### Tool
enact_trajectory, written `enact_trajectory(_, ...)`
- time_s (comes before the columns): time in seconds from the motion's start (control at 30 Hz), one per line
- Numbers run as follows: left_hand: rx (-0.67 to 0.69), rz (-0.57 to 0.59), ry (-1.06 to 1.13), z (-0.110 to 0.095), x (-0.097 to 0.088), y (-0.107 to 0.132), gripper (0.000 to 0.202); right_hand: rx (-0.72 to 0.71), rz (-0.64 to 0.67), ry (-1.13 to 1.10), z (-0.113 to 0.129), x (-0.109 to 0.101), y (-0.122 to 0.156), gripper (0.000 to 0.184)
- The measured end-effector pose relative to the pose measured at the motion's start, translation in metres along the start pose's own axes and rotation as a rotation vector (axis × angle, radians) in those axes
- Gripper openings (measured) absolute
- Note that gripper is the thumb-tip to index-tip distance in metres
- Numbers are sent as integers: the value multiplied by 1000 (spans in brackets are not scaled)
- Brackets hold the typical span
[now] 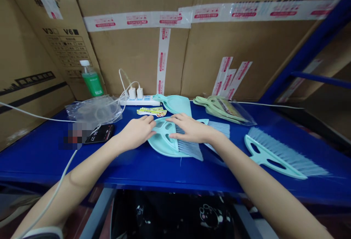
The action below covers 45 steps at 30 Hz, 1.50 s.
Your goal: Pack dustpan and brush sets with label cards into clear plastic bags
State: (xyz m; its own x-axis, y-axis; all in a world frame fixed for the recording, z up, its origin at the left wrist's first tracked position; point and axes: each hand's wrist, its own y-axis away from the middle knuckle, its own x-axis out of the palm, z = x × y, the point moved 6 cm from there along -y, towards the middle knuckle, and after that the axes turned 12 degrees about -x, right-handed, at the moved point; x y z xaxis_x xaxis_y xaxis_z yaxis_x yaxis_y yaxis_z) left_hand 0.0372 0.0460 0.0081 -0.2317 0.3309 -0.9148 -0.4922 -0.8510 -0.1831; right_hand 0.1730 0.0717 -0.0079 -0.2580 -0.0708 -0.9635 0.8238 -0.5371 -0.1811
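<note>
On the blue shelf (153, 173) lies a teal dustpan (160, 145) with a teal hand brush (178, 141) resting on it. My left hand (137, 132) curls around the left rim of the dustpan and the brush handle. Over the top of the brush lies my right hand (190, 126), fingers stretched out and pressing down. A second teal brush (276, 155) lies loose to the right, and another teal dustpan (175, 103) sits just behind my hands.
Cardboard boxes (192, 49) wall the back. A green bottle (91, 79), a power strip with chargers (138, 99), clear plastic bags (94, 110), a phone (100, 133), a small packet (152, 112) and bagged green brush sets (223, 108) lie on the shelf. A blue post (307, 52) slants at right.
</note>
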Motion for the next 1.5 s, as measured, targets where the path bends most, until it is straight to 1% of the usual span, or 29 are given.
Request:
enact_trajectory(0.1, -6, -5, -42, 5, -2, 1, 20, -8, 2, -31, 5, 3, 0, 72)
enact_trajectory(0.2, -10, 10, -67, 9, -2, 2, 19, -13, 66, -45, 15, 8, -1, 78)
enact_trajectory(0.27, -14, 19, -72, 12, -2, 3, 18, -21, 117, -52, 20, 11, -2, 78)
enact_trajectory(0.33, -15, 30, -69, 14, -3, 4, 18, -36, 139, -59, 24, 11, -2, 77)
enact_trajectory(0.67, -37, 112, -15, 24, -3, 8, 17, -99, 165, -45, 25, 11, -1, 75)
enact_trajectory(0.87, -29, 182, 39, 28, -1, 9, 18, -100, 194, -83, 26, 11, -1, 75)
enact_trajectory(1.1, -28, 233, 110, 29, -3, 11, 20, -90, 236, -79, 25, 13, -1, 77)
enact_trajectory(1.27, -59, 260, 129, 29, -3, 10, 19, -101, 239, -69, 24, 13, 0, 77)
enact_trajectory(1.5, -77, 289, 123, 28, -1, 11, 20, -77, 265, -91, 23, 15, 2, 79)
